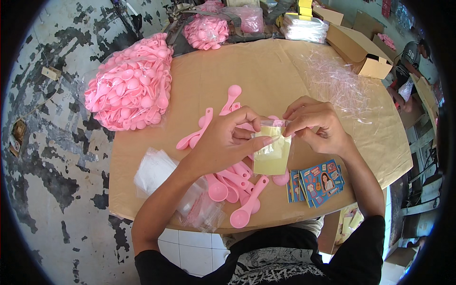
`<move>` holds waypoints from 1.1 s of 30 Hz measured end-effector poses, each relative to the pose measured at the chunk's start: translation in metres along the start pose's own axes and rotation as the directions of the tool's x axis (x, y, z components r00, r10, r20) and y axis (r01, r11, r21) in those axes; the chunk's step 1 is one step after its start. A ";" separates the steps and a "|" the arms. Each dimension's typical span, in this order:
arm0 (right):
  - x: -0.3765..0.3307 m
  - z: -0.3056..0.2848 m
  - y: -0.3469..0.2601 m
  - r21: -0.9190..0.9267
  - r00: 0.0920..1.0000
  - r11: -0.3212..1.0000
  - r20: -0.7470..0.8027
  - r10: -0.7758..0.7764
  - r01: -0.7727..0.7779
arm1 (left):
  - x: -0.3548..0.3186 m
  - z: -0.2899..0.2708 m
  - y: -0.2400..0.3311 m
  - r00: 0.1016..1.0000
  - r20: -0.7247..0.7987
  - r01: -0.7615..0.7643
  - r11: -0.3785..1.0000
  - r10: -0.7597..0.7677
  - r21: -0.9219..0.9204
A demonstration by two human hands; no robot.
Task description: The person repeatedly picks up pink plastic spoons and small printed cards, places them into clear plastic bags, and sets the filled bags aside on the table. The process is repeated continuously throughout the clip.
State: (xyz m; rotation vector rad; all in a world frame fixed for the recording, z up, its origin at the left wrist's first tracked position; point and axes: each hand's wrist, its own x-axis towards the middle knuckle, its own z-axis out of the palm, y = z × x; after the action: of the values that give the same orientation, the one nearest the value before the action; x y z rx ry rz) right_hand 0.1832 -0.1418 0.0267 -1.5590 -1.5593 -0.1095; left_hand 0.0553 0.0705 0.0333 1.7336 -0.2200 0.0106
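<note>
Both hands hold a small clear plastic bag [272, 154] with a pale yellow card inside. My left hand [222, 137] pinches its left edge, the thumb lying flat across the front. At the bag's upper right corner, my right hand [316, 124] grips with bent fingers. Beneath and around my left hand lie loose pink measuring spoons [242, 216], some hidden by the hand and bag. Empty clear bags [159, 173] are heaped under my left forearm. A stack of blue illustrated cards [323, 184] sits below my right hand, near the table's front edge.
A big bag of pink spoons [130, 85] stands at the far left, a smaller one [205, 32] at the back. Tangled clear plastic strips [335, 83] lie at the right, near a cardboard box [358, 50]. Another person [411, 59] sits beyond the brown-covered table [256, 66].
</note>
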 end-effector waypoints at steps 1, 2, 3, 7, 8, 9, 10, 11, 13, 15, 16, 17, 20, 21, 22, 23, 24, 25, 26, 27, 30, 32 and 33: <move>0.000 -0.003 0.001 -0.008 1.000 1.000 0.000 -0.003 0.003 | 0.001 0.001 -0.002 1.000 0.002 -0.008 1.000 0.008 0.001; 0.000 -0.006 0.004 -0.059 0.997 0.996 0.034 -0.065 0.067 | 0.004 0.002 -0.005 1.000 0.010 0.009 0.999 -0.008 -0.039; -0.001 -0.008 0.004 -0.109 0.990 0.986 0.071 -0.123 0.130 | 0.005 0.002 -0.008 1.000 0.021 0.025 0.997 -0.024 -0.078; -0.007 -0.006 -0.014 -0.108 0.993 0.987 -0.006 0.118 -0.118 | 0.006 0.004 -0.014 0.996 0.025 -0.089 0.994 0.091 -0.065; -0.005 0.001 -0.027 0.209 0.935 0.922 -0.068 0.347 -0.327 | 0.006 0.004 -0.011 0.993 0.046 -0.101 0.990 0.106 -0.103; -0.007 0.006 -0.037 0.513 0.825 0.724 -0.052 0.562 -0.461 | 0.006 0.005 -0.009 0.991 0.066 -0.110 0.984 0.120 -0.142; -0.015 0.008 -0.036 0.352 0.843 0.781 0.043 0.537 -0.516 | 0.005 0.006 -0.007 0.990 0.070 -0.112 0.984 0.123 -0.139; -0.024 0.005 -0.041 0.352 0.843 0.782 0.041 0.537 -0.515 | 0.003 0.007 -0.003 0.986 0.055 -0.152 0.981 0.160 -0.121; -0.041 -0.004 -0.058 0.329 0.817 0.771 0.004 0.577 -0.546 | -0.001 0.005 0.003 0.982 0.034 -0.183 0.978 0.187 -0.104; -0.070 -0.033 -0.085 0.209 0.808 0.821 -0.166 0.565 -0.531 | -0.010 -0.004 0.015 0.974 -0.056 -0.224 0.971 0.219 -0.087; -0.094 -0.052 -0.098 0.177 0.797 0.829 -0.229 0.560 -0.531 | -0.012 -0.011 0.019 0.977 -0.071 -0.208 0.974 0.202 -0.094; -0.134 -0.078 -0.109 0.065 0.755 0.790 -0.256 0.604 -0.610 | -0.016 -0.022 0.027 0.957 -0.094 -0.274 0.961 0.276 0.032; -0.240 -0.139 -0.150 -0.182 0.553 0.523 -0.213 0.806 -0.833 | -0.048 -0.047 0.057 0.911 -0.044 -0.372 0.864 0.410 0.340; -0.267 -0.151 -0.162 -0.218 0.449 0.404 -0.226 0.864 -0.888 | -0.055 -0.054 0.060 0.887 0.059 -0.426 0.764 0.458 0.485; -0.279 -0.159 -0.172 -0.249 0.403 0.340 -0.278 0.872 -0.907 | -0.064 -0.058 0.063 0.890 0.038 -0.414 0.769 0.455 0.487; -0.273 -0.155 -0.172 -0.301 0.459 0.359 -0.407 0.790 -0.883 | -0.078 -0.059 0.067 0.936 0.072 -0.323 0.757 0.345 0.567; -0.260 -0.159 -0.170 -0.311 0.509 0.409 -0.399 0.763 -0.858 | -0.090 -0.056 0.069 0.968 0.098 -0.237 0.727 0.229 0.644; -0.241 -0.157 -0.165 -0.307 0.557 0.466 -0.397 0.730 -0.830 | -0.102 -0.051 0.071 0.972 0.092 -0.223 0.718 0.217 0.659; -0.216 -0.139 -0.155 -0.342 0.639 0.540 -0.405 0.654 -0.769 | -0.112 -0.047 0.063 0.975 0.062 -0.192 0.669 0.213 0.718; -0.179 -0.108 -0.143 -0.376 0.712 0.605 -0.410 0.570 -0.702 | -0.122 -0.044 0.054 0.977 0.033 -0.158 0.616 0.210 0.772; -0.016 0.019 -0.124 -0.121 0.922 0.919 0.058 0.383 -0.374 | -0.185 -0.049 0.010 0.972 -0.165 0.008 0.686 0.164 0.727; 0.030 0.074 -0.112 -0.050 0.917 0.972 0.325 0.233 -0.229 | -0.214 -0.031 0.003 0.941 -0.296 0.109 0.681 0.165 0.724; 0.043 0.096 -0.105 -0.115 0.927 0.986 0.341 0.156 -0.124 | -0.218 -0.022 0.003 0.897 -0.402 0.173 0.691 0.183 0.702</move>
State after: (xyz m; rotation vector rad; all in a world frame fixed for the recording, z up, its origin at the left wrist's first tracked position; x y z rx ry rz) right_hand 0.0547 -0.0709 0.0509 -1.8321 -1.7249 0.1899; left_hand -0.1564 0.1222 0.0112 2.4716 0.1578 0.5754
